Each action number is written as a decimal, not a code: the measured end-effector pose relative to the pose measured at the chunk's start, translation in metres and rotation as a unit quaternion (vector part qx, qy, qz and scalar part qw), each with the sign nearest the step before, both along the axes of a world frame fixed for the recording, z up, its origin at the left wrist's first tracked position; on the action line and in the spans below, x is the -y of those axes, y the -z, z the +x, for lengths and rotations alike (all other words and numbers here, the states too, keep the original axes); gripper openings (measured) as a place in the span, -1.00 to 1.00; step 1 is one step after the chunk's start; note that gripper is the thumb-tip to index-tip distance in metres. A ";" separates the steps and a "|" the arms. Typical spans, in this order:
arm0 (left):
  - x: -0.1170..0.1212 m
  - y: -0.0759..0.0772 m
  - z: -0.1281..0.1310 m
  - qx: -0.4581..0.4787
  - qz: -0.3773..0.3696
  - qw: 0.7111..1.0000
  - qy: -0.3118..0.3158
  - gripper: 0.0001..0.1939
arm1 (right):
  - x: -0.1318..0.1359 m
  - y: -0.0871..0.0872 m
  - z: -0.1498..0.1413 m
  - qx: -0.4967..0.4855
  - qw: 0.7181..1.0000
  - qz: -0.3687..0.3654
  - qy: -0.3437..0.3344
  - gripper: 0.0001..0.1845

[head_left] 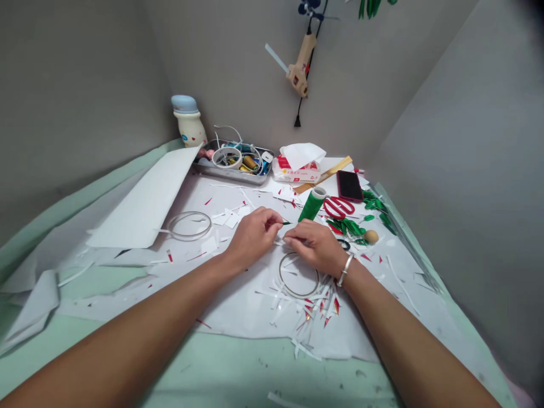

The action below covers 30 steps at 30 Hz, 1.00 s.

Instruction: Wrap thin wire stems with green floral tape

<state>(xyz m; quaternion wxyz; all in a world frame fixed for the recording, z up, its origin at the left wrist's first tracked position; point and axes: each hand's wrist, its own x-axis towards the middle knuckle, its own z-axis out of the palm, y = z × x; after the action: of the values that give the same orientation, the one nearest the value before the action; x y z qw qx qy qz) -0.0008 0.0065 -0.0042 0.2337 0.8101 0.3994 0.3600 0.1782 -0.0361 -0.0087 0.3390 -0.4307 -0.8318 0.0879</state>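
Note:
My left hand is pinched, and a thin dark green piece pokes out from its fingertips. Close beside it, my right hand has thumb and fingers pressed together; what they hold is too small to make out. A green spool of thread stands tilted just behind the right hand. Red-handled scissors and a heap of green leaf-shaped pieces lie to its right, near a round tan ball. Below the hands rests a thin ring among white and red paper scraps.
A coil of white wire and a large white sheet lie left. Along the back are a metal tray of supplies, a bottle, tissues and a phone. A glue gun hangs on the wall.

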 end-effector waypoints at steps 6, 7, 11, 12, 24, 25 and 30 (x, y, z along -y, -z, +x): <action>0.008 0.001 0.002 -0.063 -0.001 0.995 0.082 -0.87 | -0.003 -0.002 0.004 -0.041 0.996 0.043 0.072 -0.85; 0.009 -0.001 0.003 -0.055 -0.005 0.994 0.097 -0.87 | -0.005 -0.001 0.007 -0.052 0.995 0.032 0.085 -0.84; 0.009 -0.006 0.002 0.007 -0.044 0.994 0.100 -0.88 | -0.010 0.007 0.012 -0.074 0.993 -0.026 0.090 -0.84; 0.007 -0.007 0.002 0.024 -0.052 0.995 0.087 -0.88 | -0.010 0.007 0.012 -0.071 0.994 -0.033 0.080 -0.84; 0.008 -0.001 0.002 -0.085 0.009 0.991 0.102 -0.86 | -0.003 -0.001 0.006 -0.033 0.996 0.034 0.072 -0.83; 0.008 -0.002 0.002 -0.071 0.002 0.991 0.112 -0.86 | -0.005 0.000 0.008 -0.043 0.995 0.023 0.082 -0.83; 0.006 -0.005 0.001 0.019 -0.042 0.995 0.083 -0.87 | -0.006 0.006 0.009 -0.033 0.997 -0.032 0.058 -0.85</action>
<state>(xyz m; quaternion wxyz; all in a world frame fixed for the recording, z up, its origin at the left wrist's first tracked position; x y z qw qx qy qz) 0.0003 0.0004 0.0006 0.3040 0.8232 0.3405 0.3376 0.1871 -0.0303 -0.0148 0.3571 -0.4856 -0.7904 0.1093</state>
